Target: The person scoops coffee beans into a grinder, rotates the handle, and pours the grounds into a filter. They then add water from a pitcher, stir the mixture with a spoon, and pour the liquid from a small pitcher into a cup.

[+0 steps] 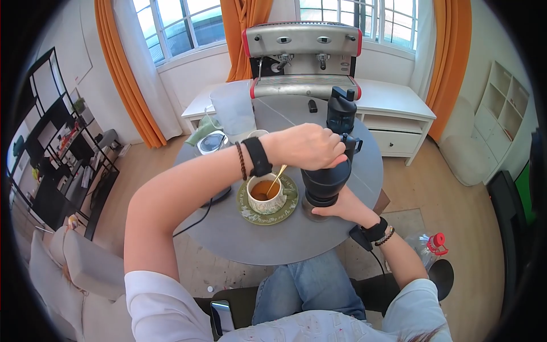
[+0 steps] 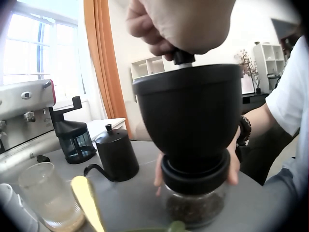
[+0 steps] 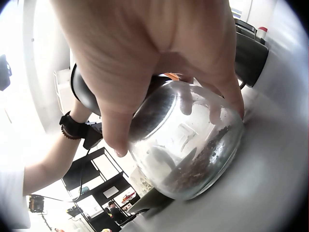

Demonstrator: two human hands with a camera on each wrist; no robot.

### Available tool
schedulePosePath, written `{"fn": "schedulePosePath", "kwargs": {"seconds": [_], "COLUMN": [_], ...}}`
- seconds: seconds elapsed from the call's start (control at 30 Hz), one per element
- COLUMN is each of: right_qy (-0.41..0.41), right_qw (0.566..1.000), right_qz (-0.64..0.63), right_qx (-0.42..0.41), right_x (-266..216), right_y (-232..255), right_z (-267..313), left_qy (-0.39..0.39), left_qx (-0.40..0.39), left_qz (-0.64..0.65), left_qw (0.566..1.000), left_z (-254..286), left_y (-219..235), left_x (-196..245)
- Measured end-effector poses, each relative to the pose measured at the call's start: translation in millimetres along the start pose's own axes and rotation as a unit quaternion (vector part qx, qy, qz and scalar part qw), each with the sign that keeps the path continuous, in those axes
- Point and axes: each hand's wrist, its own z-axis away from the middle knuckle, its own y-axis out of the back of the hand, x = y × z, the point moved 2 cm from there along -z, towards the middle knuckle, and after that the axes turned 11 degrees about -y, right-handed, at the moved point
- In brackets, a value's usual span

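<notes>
A black hand coffee grinder [image 1: 326, 181] stands on the round grey table, its wide hopper above a clear glass jar [image 3: 193, 159]. Dark brown grounds [image 2: 193, 208] lie in the bottom of that jar. Over the hopper, my left hand [image 1: 307, 146] has its fingers curled round the black knob [image 2: 183, 57] on top. Lower down, my right hand [image 1: 348, 206] grips the grinder at the jar, thumb on one side and fingers on the other. Left of the grinder, a patterned cup [image 1: 266, 199] of brown liquid holds a gold spoon [image 1: 277, 178] and sits on a green saucer [image 1: 246, 215].
Behind the grinder are a black gooseneck kettle [image 2: 118, 155] and a second crank grinder [image 1: 341, 114]. A drinking glass [image 2: 48, 193] and a frosted pitcher [image 1: 233, 108] stand further left. An espresso machine [image 1: 305, 54] stands at the back. A cable [image 1: 196, 224] hangs over the table's left edge.
</notes>
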Motion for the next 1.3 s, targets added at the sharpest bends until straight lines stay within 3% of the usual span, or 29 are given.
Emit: {"fn": "schedulePosePath", "kwargs": {"seconds": [0.13, 0.23, 0.3, 0.37, 0.4, 0.5, 0.6, 0.7, 0.8, 0.9, 1.0, 1.07, 1.2, 1.27, 1.3], "right_qy": [0.001, 0.003, 0.012, 0.033, 0.023, 0.001, 0.009, 0.007, -0.006, -0.022, -0.025, 0.002, -0.015, -0.033, -0.023], "right_qw": [1.0, 1.0, 0.999, 0.996, 0.995, 0.991, 0.988, 0.987, 0.985, 0.985, 0.991, 0.994, 0.999, 0.998, 0.999], "right_qz": [-0.01, 0.007, 0.016, 0.012, 0.019, 0.036, 0.043, 0.046, 0.053, 0.05, 0.031, 0.029, 0.026, 0.012, 0.009], "right_qx": [-0.001, 0.012, 0.036, 0.082, 0.094, 0.125, 0.145, 0.157, 0.165, 0.161, 0.125, 0.104, -0.024, -0.058, -0.034], "right_x": [9, 6, 2, -2, -3, -4, -7, -7, -5, -5, -8, -9, -3, -2, -1], "right_y": [1, 0, -4, -10, -12, -18, -19, -20, -21, -22, -19, -12, 5, 10, 10], "right_z": [-3, -4, -2, 1, 0, 2, 3, 4, 3, 3, 2, 2, -8, -13, -13], "left_qy": [-0.191, -0.233, -0.002, 0.254, 0.31, 0.335, 0.441, 0.471, 0.485, 0.454, 0.385, 0.287, 0.151, 0.155, 0.158], "left_qx": [0.009, 0.011, 0.039, 0.072, 0.075, 0.105, 0.146, 0.115, 0.084, 0.111, 0.096, 0.079, 0.014, -0.01, -0.024], "left_qz": [0.023, 0.015, 0.147, 0.234, 0.25, 0.273, 0.373, 0.4, 0.387, 0.458, 0.474, 0.489, 0.516, 0.474, 0.453], "left_qw": [0.981, 0.972, 0.988, 0.936, 0.914, 0.896, 0.803, 0.778, 0.779, 0.756, 0.786, 0.82, 0.843, 0.867, 0.877], "left_z": [-10, -15, -14, -14, -13, -8, -13, -15, -19, -14, -11, -7, -3, -3, -2], "left_y": [4, 5, 9, 19, 16, -6, -22, -21, -18, -17, -15, -15, -10, -6, -3], "left_x": [-19, -12, -3, 10, 14, 22, 28, 27, 27, 20, 17, 12, -1, -8, -11]}}
